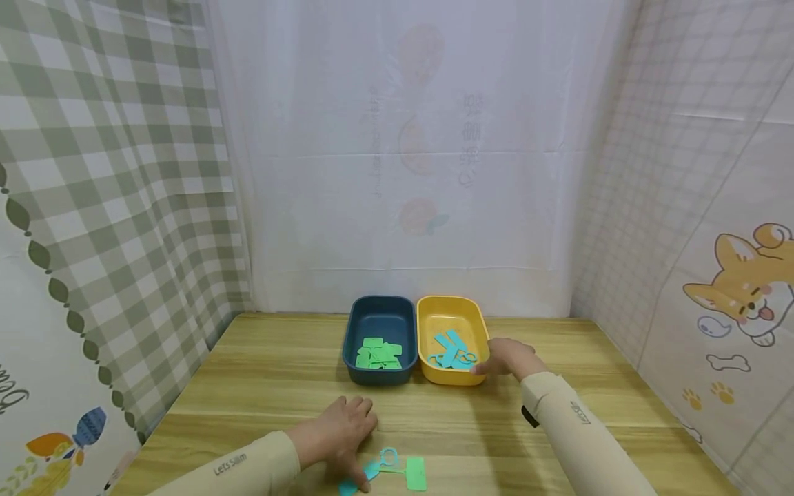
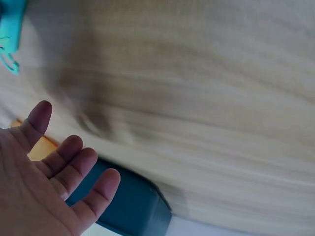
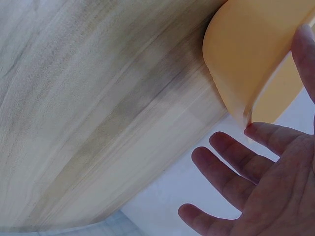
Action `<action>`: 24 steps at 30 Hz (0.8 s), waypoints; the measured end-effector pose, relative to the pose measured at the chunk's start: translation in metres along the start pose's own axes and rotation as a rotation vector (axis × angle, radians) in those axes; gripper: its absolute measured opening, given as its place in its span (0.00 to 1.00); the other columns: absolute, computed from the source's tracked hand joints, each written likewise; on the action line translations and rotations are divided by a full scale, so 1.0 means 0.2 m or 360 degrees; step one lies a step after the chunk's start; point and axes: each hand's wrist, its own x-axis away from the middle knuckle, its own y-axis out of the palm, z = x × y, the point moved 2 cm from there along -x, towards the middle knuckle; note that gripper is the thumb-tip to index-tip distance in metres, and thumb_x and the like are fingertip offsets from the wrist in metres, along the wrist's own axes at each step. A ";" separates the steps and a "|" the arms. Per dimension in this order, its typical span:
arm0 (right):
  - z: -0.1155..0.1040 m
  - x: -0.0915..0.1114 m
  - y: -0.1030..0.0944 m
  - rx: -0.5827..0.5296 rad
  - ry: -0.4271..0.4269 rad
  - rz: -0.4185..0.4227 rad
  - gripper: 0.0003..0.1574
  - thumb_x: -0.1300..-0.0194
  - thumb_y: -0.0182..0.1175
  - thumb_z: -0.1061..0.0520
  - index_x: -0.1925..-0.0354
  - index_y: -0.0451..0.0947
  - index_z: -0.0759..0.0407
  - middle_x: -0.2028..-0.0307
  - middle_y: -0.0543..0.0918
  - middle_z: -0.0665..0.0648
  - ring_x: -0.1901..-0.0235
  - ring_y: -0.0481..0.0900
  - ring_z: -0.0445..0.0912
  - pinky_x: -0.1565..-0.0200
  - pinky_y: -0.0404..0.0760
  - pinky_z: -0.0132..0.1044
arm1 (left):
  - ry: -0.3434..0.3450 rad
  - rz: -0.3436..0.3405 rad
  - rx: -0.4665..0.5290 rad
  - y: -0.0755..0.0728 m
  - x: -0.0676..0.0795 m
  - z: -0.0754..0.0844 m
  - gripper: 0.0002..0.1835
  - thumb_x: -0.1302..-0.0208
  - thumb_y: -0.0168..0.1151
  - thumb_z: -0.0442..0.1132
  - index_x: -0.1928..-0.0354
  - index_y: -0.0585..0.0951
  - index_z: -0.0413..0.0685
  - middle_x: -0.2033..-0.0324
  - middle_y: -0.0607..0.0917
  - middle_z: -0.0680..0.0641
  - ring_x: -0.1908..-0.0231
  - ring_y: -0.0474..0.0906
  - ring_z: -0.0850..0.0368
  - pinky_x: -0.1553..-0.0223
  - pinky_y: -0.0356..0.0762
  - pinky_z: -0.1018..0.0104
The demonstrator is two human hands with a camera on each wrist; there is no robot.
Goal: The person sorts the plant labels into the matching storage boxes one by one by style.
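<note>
In the head view, my left hand (image 1: 344, 430) hovers over the front of the table, fingers relaxed, its thumb overlapping a blue tag (image 1: 372, 470) with a ring end. A green tag (image 1: 416, 474) lies just right of it, its thin stem reaching toward the blue one. The left wrist view shows the palm and spread fingers (image 2: 81, 167) holding nothing; part of the blue tag (image 2: 10, 29) appears at the top left. My right hand (image 1: 507, 358) is at the right front corner of the yellow bin (image 1: 455, 377), fingers spread, thumb and index finger right at the rim (image 3: 268, 83).
A dark blue bin (image 1: 380, 376) stands left of the yellow one and contains several green tags (image 1: 380, 355). Several blue tags (image 1: 451, 351) lie inside the yellow bin. Behind the wooden table (image 1: 279, 372) hangs a white curtain (image 1: 397, 241), with patterned cloth at both sides.
</note>
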 end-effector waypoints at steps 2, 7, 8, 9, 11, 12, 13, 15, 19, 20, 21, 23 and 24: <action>0.00 0.00 0.00 0.0004 0.0001 0.0004 0.34 0.42 0.71 0.38 0.51 0.79 0.62 0.51 0.82 0.63 0.51 0.78 0.59 0.49 0.70 0.69 | -0.0021 0.0034 0.0039 0.00 -0.01 -0.02 0.38 0.63 0.67 0.81 0.64 0.74 0.58 0.64 0.69 0.56 0.63 0.67 0.61 0.63 0.70 0.63; 0.00 0.00 0.01 0.0013 0.0001 0.0010 0.30 0.41 0.71 0.39 0.54 0.79 0.61 0.52 0.82 0.62 0.52 0.78 0.58 0.50 0.71 0.68 | -0.0076 0.0103 -0.0018 0.00 -0.01 -0.07 0.30 0.57 0.71 0.73 0.72 0.73 0.59 0.70 0.66 0.57 0.67 0.66 0.62 0.68 0.67 0.66; 0.00 0.00 0.01 0.0015 0.0000 0.0011 0.30 0.41 0.71 0.39 0.54 0.79 0.61 0.52 0.83 0.62 0.53 0.78 0.58 0.50 0.71 0.67 | -0.0083 0.0121 -0.0040 0.00 -0.01 -0.08 0.29 0.56 0.71 0.72 0.74 0.73 0.58 0.70 0.66 0.57 0.68 0.66 0.62 0.68 0.68 0.66; 0.00 0.00 0.01 0.0017 -0.0002 0.0012 0.29 0.41 0.71 0.39 0.55 0.79 0.60 0.53 0.83 0.62 0.53 0.78 0.58 0.50 0.71 0.67 | -0.0086 0.0144 -0.0057 0.00 -0.01 -0.09 0.27 0.55 0.72 0.71 0.75 0.73 0.58 0.70 0.66 0.56 0.68 0.67 0.62 0.69 0.68 0.66; 0.00 0.00 0.01 0.0019 -0.0005 0.0011 0.29 0.41 0.70 0.39 0.55 0.79 0.60 0.53 0.83 0.61 0.53 0.78 0.57 0.50 0.71 0.67 | -0.0092 0.0173 -0.0084 0.01 -0.01 -0.10 0.25 0.53 0.72 0.69 0.77 0.74 0.59 0.71 0.67 0.56 0.67 0.67 0.62 0.69 0.68 0.67; 0.00 0.00 0.01 0.0018 -0.0005 0.0010 0.29 0.41 0.70 0.39 0.55 0.79 0.60 0.53 0.83 0.61 0.53 0.78 0.57 0.50 0.71 0.67 | -0.0092 0.0197 -0.0099 0.01 -0.01 -0.11 0.25 0.53 0.72 0.68 0.78 0.75 0.59 0.71 0.67 0.56 0.67 0.68 0.61 0.69 0.69 0.66; 0.00 0.00 0.01 0.0018 -0.0006 0.0010 0.28 0.41 0.70 0.39 0.55 0.79 0.60 0.53 0.83 0.61 0.53 0.78 0.57 0.50 0.71 0.68 | -0.0090 0.0221 -0.0106 0.02 0.00 -0.11 0.24 0.53 0.73 0.67 0.79 0.75 0.59 0.72 0.67 0.56 0.66 0.69 0.61 0.69 0.69 0.66; 0.00 0.00 0.01 0.0015 -0.0009 0.0008 0.29 0.41 0.70 0.39 0.55 0.79 0.60 0.53 0.83 0.61 0.53 0.78 0.57 0.50 0.70 0.68 | -0.0089 0.0247 -0.0119 0.02 0.00 -0.12 0.22 0.53 0.74 0.65 0.80 0.76 0.59 0.72 0.68 0.56 0.66 0.70 0.60 0.69 0.70 0.65; 0.00 -0.01 0.01 0.0007 -0.0014 0.0011 0.30 0.41 0.71 0.39 0.52 0.80 0.61 0.52 0.83 0.61 0.53 0.78 0.58 0.50 0.69 0.69 | -0.0089 0.0233 -0.0100 0.03 0.00 -0.13 0.20 0.52 0.75 0.62 0.80 0.78 0.58 0.73 0.68 0.56 0.66 0.70 0.60 0.69 0.71 0.63; 0.00 -0.01 0.01 0.0005 -0.0012 0.0011 0.31 0.41 0.71 0.39 0.52 0.80 0.61 0.52 0.83 0.61 0.53 0.78 0.58 0.50 0.69 0.69 | -0.0088 0.0232 -0.0089 0.03 0.00 -0.13 0.20 0.52 0.75 0.61 0.79 0.78 0.58 0.73 0.69 0.56 0.66 0.69 0.60 0.69 0.70 0.63; 0.01 -0.01 0.01 0.0005 -0.0012 0.0011 0.31 0.41 0.71 0.39 0.51 0.80 0.61 0.52 0.83 0.61 0.53 0.78 0.58 0.49 0.69 0.69 | -0.0086 0.0232 -0.0081 0.02 -0.01 -0.13 0.19 0.52 0.76 0.60 0.79 0.79 0.57 0.73 0.69 0.56 0.66 0.69 0.61 0.69 0.70 0.63; 0.01 -0.01 0.01 0.0005 -0.0013 0.0010 0.32 0.41 0.71 0.39 0.51 0.80 0.61 0.52 0.83 0.62 0.52 0.78 0.58 0.49 0.69 0.69 | -0.0080 0.0233 -0.0061 0.02 -0.01 -0.13 0.18 0.52 0.76 0.58 0.79 0.80 0.57 0.73 0.68 0.56 0.66 0.69 0.61 0.69 0.69 0.64; 0.01 -0.01 0.01 0.0004 -0.0011 0.0009 0.32 0.41 0.71 0.39 0.50 0.80 0.61 0.51 0.83 0.61 0.52 0.78 0.59 0.49 0.68 0.70 | -0.0077 0.0236 -0.0052 0.02 -0.01 -0.13 0.17 0.52 0.76 0.58 0.79 0.81 0.58 0.73 0.68 0.56 0.67 0.69 0.61 0.69 0.68 0.64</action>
